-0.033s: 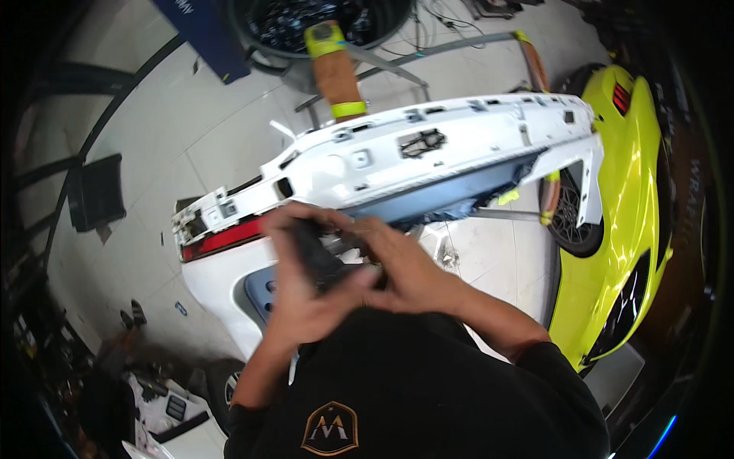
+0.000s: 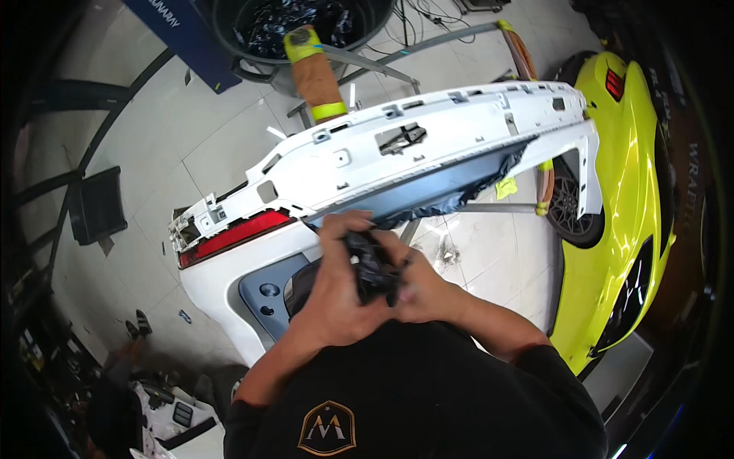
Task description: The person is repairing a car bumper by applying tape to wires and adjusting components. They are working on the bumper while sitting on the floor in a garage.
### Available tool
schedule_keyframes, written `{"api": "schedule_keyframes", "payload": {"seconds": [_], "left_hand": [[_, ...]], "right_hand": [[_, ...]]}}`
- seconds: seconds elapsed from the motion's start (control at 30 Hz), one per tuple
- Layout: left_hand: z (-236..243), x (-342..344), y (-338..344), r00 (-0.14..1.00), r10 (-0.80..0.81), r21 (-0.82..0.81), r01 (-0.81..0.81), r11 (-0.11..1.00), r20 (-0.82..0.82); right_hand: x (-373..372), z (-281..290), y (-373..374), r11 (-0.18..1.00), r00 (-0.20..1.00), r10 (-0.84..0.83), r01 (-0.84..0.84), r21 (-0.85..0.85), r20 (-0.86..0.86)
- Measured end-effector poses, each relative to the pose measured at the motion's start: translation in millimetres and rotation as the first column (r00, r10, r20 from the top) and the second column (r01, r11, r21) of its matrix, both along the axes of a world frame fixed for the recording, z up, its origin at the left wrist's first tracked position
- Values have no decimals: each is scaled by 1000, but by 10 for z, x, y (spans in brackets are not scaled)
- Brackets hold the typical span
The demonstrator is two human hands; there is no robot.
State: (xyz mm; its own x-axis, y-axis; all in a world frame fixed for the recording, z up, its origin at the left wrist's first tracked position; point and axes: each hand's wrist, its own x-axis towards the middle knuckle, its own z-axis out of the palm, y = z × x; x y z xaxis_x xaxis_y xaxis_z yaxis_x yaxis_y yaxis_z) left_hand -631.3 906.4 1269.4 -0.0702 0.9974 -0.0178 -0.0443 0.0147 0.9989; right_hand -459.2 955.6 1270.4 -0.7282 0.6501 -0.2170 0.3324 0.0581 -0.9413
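Observation:
Bunched between my two hands, close in front of my chest, is a crumpled piece of glossy black film (image 2: 372, 264). My left hand (image 2: 336, 298) is closed around its left side, fingers at the top and thumb below. Gripping the other side is my right hand (image 2: 420, 283), its fingers pressed into the film and partly hidden. Just beyond my hands lies a white car bumper (image 2: 321, 161), with a red lamp strip (image 2: 245, 233) at its left end. Blue-grey film (image 2: 443, 183) with a ragged dark edge runs along the bumper's near side.
A padded stand (image 2: 315, 80) with yellow bands supports the bumper. Behind it is a dark bin (image 2: 237, 50) of crumpled black film. A yellow-green car (image 2: 631, 153) stands at the right, a black panel (image 2: 97, 203) at the left. Another person's feet (image 2: 138, 325) show at lower left.
My hands have shifted slightly right and pressed closer together. The dark piece between them now looks more bunched. More of the red lamp strip shows.

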Motion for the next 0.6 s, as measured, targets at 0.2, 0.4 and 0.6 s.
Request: {"api": "schedule_keyframes", "payload": {"seconds": [0.2, 0.4, 0.6], "left_hand": [[231, 435, -16, 774, -506, -186, 472, 862, -382], [-147, -594, -220, 559, -182, -181, 58, 982, -809], [-445, -1555, -625, 571, 146, -97, -373, 923, -808]], "right_hand": [[2163, -464, -1015, 812, 685, -543, 576, 96, 485], [3785, -1361, -2078, 922, 541, -383, 268, 278, 748], [3698, -1682, -2389, 976, 291, -43, 217, -22, 956]]}}
